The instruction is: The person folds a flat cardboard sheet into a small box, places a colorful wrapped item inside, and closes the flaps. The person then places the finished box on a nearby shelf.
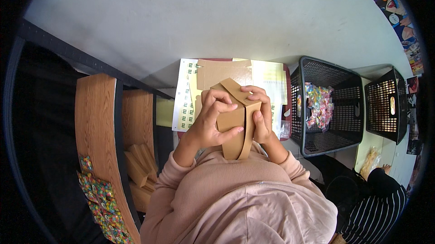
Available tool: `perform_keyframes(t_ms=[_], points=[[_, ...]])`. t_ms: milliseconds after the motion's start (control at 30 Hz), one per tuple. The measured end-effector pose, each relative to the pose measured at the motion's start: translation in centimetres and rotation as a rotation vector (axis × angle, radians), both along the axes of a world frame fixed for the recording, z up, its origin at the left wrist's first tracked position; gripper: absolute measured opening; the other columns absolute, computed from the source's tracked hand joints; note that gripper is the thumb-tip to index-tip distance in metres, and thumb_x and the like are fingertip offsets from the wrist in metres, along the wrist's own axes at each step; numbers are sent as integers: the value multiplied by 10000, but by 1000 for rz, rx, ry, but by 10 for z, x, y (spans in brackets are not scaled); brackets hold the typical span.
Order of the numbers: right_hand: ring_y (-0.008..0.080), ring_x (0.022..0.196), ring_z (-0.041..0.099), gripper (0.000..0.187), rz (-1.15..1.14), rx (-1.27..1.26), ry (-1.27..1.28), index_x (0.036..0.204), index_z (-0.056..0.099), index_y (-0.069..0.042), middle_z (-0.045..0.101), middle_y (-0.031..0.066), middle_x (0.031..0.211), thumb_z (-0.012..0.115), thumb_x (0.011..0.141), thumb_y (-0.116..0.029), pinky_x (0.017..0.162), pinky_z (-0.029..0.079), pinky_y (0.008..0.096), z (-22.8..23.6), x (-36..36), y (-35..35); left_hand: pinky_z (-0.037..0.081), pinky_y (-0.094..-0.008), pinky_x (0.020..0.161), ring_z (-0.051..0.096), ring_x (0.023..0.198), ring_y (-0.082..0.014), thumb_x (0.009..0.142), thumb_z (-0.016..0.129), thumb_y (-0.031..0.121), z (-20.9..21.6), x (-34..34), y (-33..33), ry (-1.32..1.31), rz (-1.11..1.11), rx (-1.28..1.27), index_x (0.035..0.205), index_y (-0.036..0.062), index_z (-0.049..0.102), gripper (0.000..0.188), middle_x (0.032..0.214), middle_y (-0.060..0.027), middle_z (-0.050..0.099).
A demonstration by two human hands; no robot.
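A brown cardboard box (pixel 232 119) stands close against my body, its top flaps partly folded and a dark gap running along its right side. My left hand (pixel 212 118) bends over the left part, with thumb and forefinger resting on the box face. Wrapped round the right edge is my right hand (pixel 262 113), its fingers on the upper corner and the thumb on the side panel. The underside of the box is hidden. Beyond it, a flat brown cardboard piece (pixel 224 73) lies on printed yellow and white sheets (pixel 268 78) on the table.
At right stands a black plastic crate (pixel 333 146) with small colourful packets (pixel 319 106), and beyond it another black crate (pixel 385 103). Left are wooden shelves (pixel 97 122) with packets (pixel 103 205) and folded cardboard (pixel 141 165). A person in a striped top (pixel 376 212) is at lower right.
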State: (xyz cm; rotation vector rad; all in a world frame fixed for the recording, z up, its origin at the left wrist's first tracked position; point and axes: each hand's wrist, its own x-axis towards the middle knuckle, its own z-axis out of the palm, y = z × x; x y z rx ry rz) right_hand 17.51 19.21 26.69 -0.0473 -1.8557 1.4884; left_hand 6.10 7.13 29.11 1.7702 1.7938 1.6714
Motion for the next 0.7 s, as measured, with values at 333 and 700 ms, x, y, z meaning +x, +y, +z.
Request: perform_keyframes(t_ms=[333,700], points=[[281,1114,408,343,0,-127,-40,1111,431,-13,439,192,1170,358,891,-266,959,296,387,-15,-4,4,304,-380,868,371,960,-257,634,746,159,-11,-6,5,-52,-27,-76,1016,92,448,489,1004,-102,416],[307,1088,449,352,-45,44,-137,1122,452,0,460,193,1161,356,895,-252,940,330,382,-3,-8,5,272,-383,890,369,944,-247,833,525,161,-18,-8,7,-34,5,-80,1046,42,407,270,999,-142,405]])
